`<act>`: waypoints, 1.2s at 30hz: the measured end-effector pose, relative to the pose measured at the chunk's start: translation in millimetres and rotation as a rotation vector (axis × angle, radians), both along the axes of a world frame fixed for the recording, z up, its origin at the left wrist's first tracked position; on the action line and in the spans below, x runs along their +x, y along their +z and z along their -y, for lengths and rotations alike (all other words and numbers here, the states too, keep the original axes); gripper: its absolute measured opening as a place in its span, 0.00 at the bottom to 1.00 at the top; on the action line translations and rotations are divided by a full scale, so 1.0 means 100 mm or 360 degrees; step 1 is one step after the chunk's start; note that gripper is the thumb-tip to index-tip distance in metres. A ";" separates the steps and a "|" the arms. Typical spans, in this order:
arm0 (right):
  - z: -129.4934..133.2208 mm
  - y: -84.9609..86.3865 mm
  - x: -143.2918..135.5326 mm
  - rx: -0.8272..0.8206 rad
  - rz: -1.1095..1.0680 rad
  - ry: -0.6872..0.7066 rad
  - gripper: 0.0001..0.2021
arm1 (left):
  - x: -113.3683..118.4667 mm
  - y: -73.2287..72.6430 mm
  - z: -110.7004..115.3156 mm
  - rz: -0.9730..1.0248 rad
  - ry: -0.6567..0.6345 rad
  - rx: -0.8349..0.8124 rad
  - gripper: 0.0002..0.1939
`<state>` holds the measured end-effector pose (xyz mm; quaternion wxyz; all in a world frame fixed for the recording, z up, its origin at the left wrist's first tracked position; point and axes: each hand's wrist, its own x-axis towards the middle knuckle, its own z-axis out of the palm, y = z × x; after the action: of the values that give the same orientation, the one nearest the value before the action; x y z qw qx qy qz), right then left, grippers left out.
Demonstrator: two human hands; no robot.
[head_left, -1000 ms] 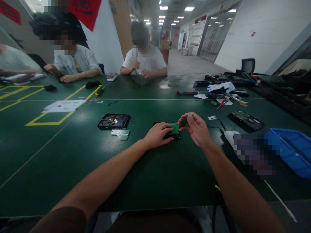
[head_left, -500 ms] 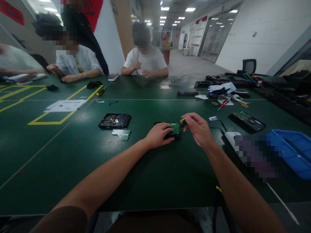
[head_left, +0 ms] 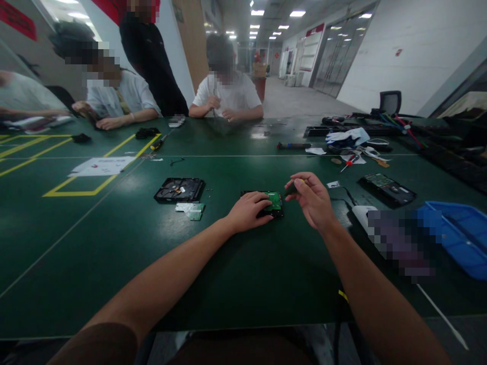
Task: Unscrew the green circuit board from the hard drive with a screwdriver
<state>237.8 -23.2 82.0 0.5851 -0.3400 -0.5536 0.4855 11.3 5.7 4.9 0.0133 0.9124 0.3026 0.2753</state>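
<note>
My left hand (head_left: pixel 249 212) lies over a hard drive (head_left: pixel 277 212), its fingers across the top and its thumb along the near edge. A green circuit board (head_left: pixel 273 201) shows on the drive's upper face beside my fingertips. Just right of the drive, my right hand (head_left: pixel 310 197) is raised with thumb and fingers pinched round a small screwdriver (head_left: pixel 302 181) with a yellow-and-black handle. Most of this tool is hidden by my fingers, and its tip cannot be made out.
An opened drive (head_left: pixel 178 189) and a loose circuit board (head_left: pixel 191 210) lie left. To the right are another hard drive (head_left: pixel 388 189), a blue bin (head_left: pixel 456 238), a red screwdriver (head_left: pixel 350 161) and a glove (head_left: pixel 348 137). Several people sit or stand across the table (head_left: pixel 152 274).
My right hand has shifted slightly up and away from the drive, its fingers turning the yellow-and-black handle. My left hand stays put. A standing person in black has moved right.
</note>
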 end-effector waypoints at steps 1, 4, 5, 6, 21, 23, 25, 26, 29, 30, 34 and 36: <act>0.00 0.02 0.00 0.0006 0.0002 -0.0006 0.11 | 0.00 0.00 0.00 0.0001 0.0000 0.0000 0.22; 0.02 0.05 0.00 0.0022 0.0031 -0.0034 0.10 | 0.00 0.00 -0.01 0.0002 -0.0001 0.0000 0.22; 0.02 0.05 0.00 0.0028 0.0035 -0.0047 0.10 | -0.01 -0.01 -0.01 0.0002 -0.0003 0.0001 0.22; 0.02 0.05 0.00 0.0030 0.0039 -0.0057 0.10 | -0.01 -0.01 -0.01 0.0001 -0.0005 0.0004 0.22; 0.00 0.01 0.00 0.0047 0.0059 -0.0060 0.11 | 0.00 0.00 0.01 0.0006 0.0007 0.0004 0.22; -0.01 0.00 0.00 0.0051 0.0060 -0.0061 0.11 | 0.00 0.00 0.01 -0.0005 0.0017 0.0000 0.21; -0.01 -0.01 0.01 0.0055 0.0047 -0.0057 0.10 | 0.00 0.00 0.01 -0.0005 0.0020 0.0003 0.22; -0.01 -0.01 0.01 0.0056 0.0038 -0.0054 0.10 | 0.00 0.00 0.01 -0.0004 0.0018 0.0005 0.22; -0.01 -0.01 0.01 0.0050 0.0022 -0.0046 0.10 | 0.00 -0.01 0.00 0.0007 0.0004 0.0025 0.22; -0.01 -0.01 0.01 0.0047 0.0022 -0.0044 0.10 | 0.00 -0.01 0.00 0.0008 0.0001 0.0032 0.22; -0.01 -0.01 0.00 0.0044 0.0028 -0.0045 0.10 | -0.01 -0.01 0.00 0.0015 0.0003 0.0043 0.22; -0.01 -0.01 0.00 0.0040 0.0041 -0.0048 0.10 | -0.01 -0.01 0.01 0.0017 0.0001 0.0037 0.22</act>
<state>237.8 -22.5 81.1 0.5894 -0.3470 -0.5620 0.4652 10.3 5.2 4.0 0.0043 0.9109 0.2995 0.2837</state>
